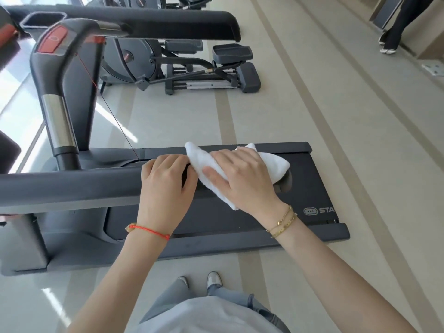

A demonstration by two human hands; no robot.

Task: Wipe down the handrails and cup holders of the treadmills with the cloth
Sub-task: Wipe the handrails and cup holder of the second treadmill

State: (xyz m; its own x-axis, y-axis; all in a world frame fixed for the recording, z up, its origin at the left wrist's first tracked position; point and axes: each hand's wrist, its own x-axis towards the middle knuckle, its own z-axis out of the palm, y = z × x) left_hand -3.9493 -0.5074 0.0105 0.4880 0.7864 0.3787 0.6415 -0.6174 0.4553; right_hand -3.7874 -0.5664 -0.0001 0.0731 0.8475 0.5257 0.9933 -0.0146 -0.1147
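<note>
A dark grey padded handrail runs in from the left edge to the middle of the view. Its free end is covered by a folded white cloth. My right hand lies over the cloth with fingers wrapped round it and the rail end. My left hand grips the rail just left of the cloth, its fingertips touching the cloth's edge. The far handrail runs across the top. A cup holder opens at the top left beside the red stop button.
The treadmill deck lies below the rail, with a red safety cord hanging from the console. An elliptical machine stands beyond. Another person's legs are at the top right. My feet stand on tiled floor.
</note>
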